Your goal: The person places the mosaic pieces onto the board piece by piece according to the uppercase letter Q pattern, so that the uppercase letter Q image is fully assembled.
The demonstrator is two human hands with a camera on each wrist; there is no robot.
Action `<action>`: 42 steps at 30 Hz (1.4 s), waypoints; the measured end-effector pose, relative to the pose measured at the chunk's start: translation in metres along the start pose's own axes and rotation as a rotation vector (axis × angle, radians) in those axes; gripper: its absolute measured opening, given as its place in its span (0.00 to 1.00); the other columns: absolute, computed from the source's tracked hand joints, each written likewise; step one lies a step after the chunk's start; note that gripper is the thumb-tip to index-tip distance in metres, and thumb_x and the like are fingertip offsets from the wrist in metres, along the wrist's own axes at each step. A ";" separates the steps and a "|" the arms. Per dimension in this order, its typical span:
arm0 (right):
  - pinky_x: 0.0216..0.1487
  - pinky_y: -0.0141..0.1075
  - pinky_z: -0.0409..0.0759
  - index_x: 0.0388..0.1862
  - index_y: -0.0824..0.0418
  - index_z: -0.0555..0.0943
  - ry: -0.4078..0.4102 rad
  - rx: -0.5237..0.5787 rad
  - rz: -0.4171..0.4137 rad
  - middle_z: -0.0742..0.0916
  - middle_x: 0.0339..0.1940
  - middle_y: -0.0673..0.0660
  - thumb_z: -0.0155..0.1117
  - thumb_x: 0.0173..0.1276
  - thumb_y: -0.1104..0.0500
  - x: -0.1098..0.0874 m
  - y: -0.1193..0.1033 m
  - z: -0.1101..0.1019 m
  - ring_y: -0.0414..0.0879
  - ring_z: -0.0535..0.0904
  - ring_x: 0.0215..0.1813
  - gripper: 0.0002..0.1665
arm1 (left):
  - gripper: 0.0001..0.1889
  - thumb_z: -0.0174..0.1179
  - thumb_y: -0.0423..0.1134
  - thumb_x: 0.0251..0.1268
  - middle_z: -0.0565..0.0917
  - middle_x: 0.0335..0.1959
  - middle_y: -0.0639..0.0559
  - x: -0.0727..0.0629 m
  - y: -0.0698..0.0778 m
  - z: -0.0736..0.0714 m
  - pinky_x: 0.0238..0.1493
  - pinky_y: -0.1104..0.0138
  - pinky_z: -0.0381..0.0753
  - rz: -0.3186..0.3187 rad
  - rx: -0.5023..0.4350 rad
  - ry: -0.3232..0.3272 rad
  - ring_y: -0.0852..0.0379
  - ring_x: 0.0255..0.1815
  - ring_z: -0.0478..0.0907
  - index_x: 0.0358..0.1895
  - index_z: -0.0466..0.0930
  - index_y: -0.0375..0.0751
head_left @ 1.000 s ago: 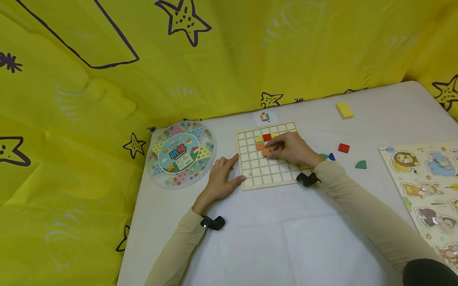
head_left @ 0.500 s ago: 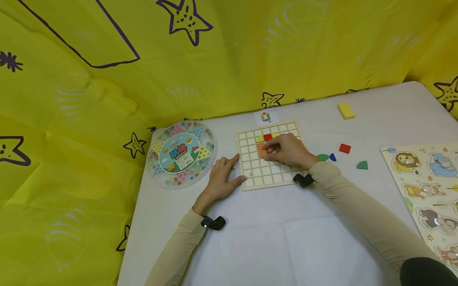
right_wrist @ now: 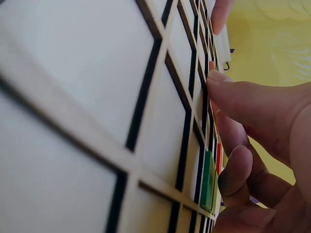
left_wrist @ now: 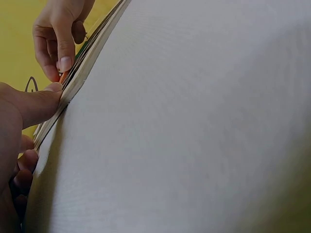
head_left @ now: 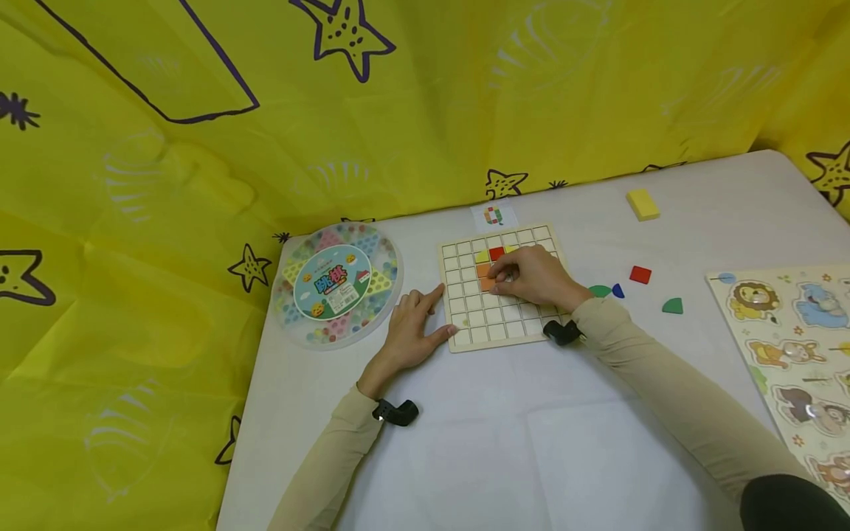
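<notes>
A pale wooden grid board lies on the table. My right hand is over its middle, thumb and fingers pinching an orange square tile at a cell. Another orange tile sits just above it, near a red tile and yellow pieces. In the right wrist view the thumb touches the orange edge, and a green piece stands in a cell. At the board's left edge rests my left hand, index finger and thumb extended against the rim; its thumb shows on the edge.
Right of the board lie a red tile, green pieces, a blue piece and a yellow block. A small pattern card is behind it. A round game box stands left, an animal puzzle right.
My right hand has shifted slightly left, and the orange tile has settled below the other orange one. My left hand stays at the board's edge.
</notes>
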State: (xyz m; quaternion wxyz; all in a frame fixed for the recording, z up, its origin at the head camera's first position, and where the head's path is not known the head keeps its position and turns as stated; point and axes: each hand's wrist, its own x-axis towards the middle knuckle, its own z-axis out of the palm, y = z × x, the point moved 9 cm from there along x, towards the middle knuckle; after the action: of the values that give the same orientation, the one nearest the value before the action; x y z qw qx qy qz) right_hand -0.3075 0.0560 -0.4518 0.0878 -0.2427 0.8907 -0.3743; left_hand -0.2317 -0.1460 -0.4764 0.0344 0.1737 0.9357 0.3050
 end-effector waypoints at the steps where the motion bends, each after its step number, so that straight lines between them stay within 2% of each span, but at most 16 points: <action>1: 0.46 0.41 0.78 0.46 0.60 0.93 -0.003 -0.004 0.000 0.92 0.37 0.52 0.81 0.65 0.58 0.000 -0.001 0.000 0.45 0.85 0.41 0.12 | 0.41 0.70 0.50 0.70 0.72 0.43 0.48 0.000 0.000 0.000 0.48 0.60 0.58 -0.001 0.000 -0.001 0.52 0.44 0.63 0.82 0.65 0.42; 11: 0.47 0.41 0.77 0.46 0.58 0.94 -0.015 -0.035 0.003 0.92 0.38 0.52 0.80 0.67 0.56 0.000 -0.001 0.001 0.47 0.83 0.43 0.11 | 0.41 0.70 0.50 0.70 0.72 0.43 0.48 0.001 0.000 0.000 0.49 0.60 0.58 -0.012 0.001 -0.004 0.52 0.44 0.63 0.82 0.65 0.42; 17: 0.44 0.40 0.75 0.47 0.59 0.93 0.040 0.009 0.014 0.92 0.38 0.53 0.80 0.66 0.57 -0.009 0.008 -0.017 0.47 0.82 0.40 0.13 | 0.41 0.70 0.50 0.70 0.72 0.43 0.48 0.001 0.002 0.001 0.49 0.60 0.59 -0.005 0.003 -0.003 0.52 0.44 0.63 0.82 0.65 0.42; 26: 0.37 0.36 0.72 0.47 0.58 0.93 0.096 -0.029 0.134 0.92 0.42 0.57 0.78 0.68 0.56 -0.043 0.036 -0.068 0.48 0.78 0.38 0.11 | 0.42 0.70 0.50 0.70 0.72 0.43 0.47 0.000 0.004 -0.001 0.49 0.60 0.58 -0.005 0.002 0.002 0.52 0.44 0.63 0.82 0.65 0.41; 30: 0.33 0.35 0.71 0.46 0.58 0.93 0.094 -0.056 0.157 0.92 0.40 0.57 0.77 0.70 0.55 -0.060 0.046 -0.085 0.47 0.77 0.37 0.10 | 0.41 0.70 0.50 0.70 0.72 0.43 0.47 0.000 0.003 -0.001 0.49 0.60 0.58 -0.009 0.008 0.000 0.52 0.44 0.63 0.82 0.65 0.41; 36: 0.31 0.36 0.72 0.48 0.57 0.93 0.045 -0.123 0.191 0.91 0.37 0.53 0.76 0.70 0.53 -0.082 0.062 -0.097 0.44 0.77 0.33 0.12 | 0.42 0.70 0.51 0.70 0.72 0.44 0.47 0.001 -0.001 0.000 0.49 0.61 0.57 -0.027 0.005 -0.017 0.51 0.45 0.63 0.83 0.64 0.42; 42: 0.36 0.40 0.73 0.49 0.57 0.92 -0.032 -0.213 0.228 0.92 0.39 0.51 0.77 0.68 0.46 -0.100 0.075 -0.095 0.45 0.80 0.38 0.19 | 0.42 0.71 0.51 0.70 0.72 0.43 0.48 0.001 -0.001 0.002 0.49 0.61 0.58 -0.025 0.010 -0.011 0.52 0.44 0.63 0.83 0.64 0.43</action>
State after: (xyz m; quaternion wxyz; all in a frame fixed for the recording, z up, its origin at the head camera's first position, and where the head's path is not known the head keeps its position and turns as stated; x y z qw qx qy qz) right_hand -0.2806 0.2100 -0.4401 0.1176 -0.1541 0.9456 -0.2613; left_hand -0.2326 -0.1454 -0.4788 0.0426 0.1640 0.9391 0.2990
